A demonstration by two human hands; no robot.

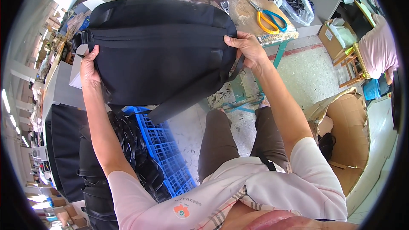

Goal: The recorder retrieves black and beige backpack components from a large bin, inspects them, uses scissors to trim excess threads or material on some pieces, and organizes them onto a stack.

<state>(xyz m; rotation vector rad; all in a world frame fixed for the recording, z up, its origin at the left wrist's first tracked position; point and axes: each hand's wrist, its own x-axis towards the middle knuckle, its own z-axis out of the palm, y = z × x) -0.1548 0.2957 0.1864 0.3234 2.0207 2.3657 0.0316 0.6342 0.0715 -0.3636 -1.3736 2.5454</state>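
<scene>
Cluttered workshop floor below, a soft, light-looking black fabric backpack [159, 51] hangs above the blue plastic crate [164, 145], left hand [89, 70] and right hand [247, 49] clamped on its side edges, the best hold.

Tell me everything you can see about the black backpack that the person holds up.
The black backpack looks like matte woven fabric, with a webbing band across its upper part, a buckle at its left end and a strap hanging from its lower right. It is held sideways in the air, the left hand and right hand gripping its two ends.
</scene>
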